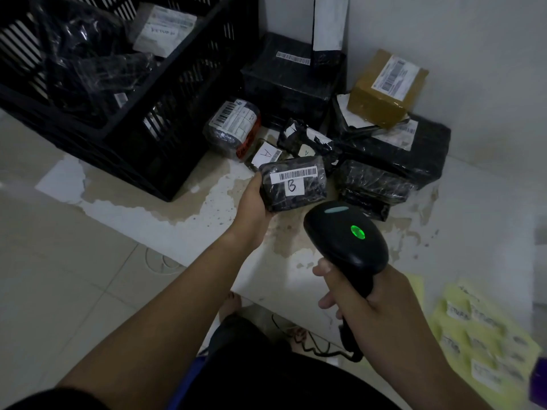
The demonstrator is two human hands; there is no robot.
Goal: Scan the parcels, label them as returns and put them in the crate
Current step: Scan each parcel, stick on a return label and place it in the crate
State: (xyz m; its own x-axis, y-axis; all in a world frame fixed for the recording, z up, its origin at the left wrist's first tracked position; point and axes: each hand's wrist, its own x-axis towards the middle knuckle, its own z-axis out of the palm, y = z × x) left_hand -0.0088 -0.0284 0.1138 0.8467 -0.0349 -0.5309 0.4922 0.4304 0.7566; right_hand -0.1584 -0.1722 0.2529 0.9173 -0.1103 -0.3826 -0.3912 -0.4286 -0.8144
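My left hand [251, 202] grips a small black-wrapped parcel [296, 192] by its left end; its white barcode label and a tag marked "B" face up. My right hand [370, 303] holds a black barcode scanner [346, 235] by the handle, its head just below and right of the parcel, with a green light lit on top. The black plastic crate [165, 119] stands at the upper left and holds several wrapped parcels, one with a white handwritten label [162, 28]. A yellow sheet of labels [485, 344] lies on the floor at the lower right.
Several more parcels are piled in the corner beyond my hands: a rolled one with a barcode [233, 125], two small ones marked "A", large black boxes [396, 152] and a brown box [387, 87]. White walls close the corner. The scanner's cable [313, 347] trails near my knee.
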